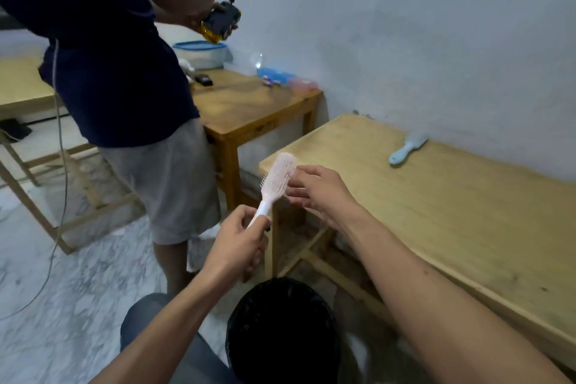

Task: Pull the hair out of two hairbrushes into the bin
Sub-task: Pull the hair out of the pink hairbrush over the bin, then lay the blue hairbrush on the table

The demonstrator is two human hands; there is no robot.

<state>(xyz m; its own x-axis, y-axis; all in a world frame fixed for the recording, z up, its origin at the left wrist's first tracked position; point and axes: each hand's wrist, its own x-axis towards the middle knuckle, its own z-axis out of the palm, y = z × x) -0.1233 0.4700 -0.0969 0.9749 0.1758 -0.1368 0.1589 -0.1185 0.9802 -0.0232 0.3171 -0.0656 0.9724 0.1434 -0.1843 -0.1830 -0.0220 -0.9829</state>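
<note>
Above the black-lined bin (282,330), the left hand (238,243) is gripping a pale pink hairbrush (274,184) by its handle, grip closed round the handle's lower end w/ thumb and fingers wrapped on it. The brush is standing tilted, head up and leaning to the right, bristles facing the right hand (314,188). The right hand's grip is spreading loosely, fingers half-curled, fingertips (296,170) touching or just beside the bristle side of the head; can't tell if any hair is being pinched. The bin is sitting on the floor just beside the near corner of the wooden tabletop (436,212), between the person's forearms in view. A 2nd hairbrush, light blue (407,148), is lying flat on that tabletop near the wall, well apart from both hands. Another person in a dark shirt (103,50) is standing at left, holding a small dark device (222,22) in both hands, by another wooden table (249,109) carrying a blue-lidded container (201,53).
</note>
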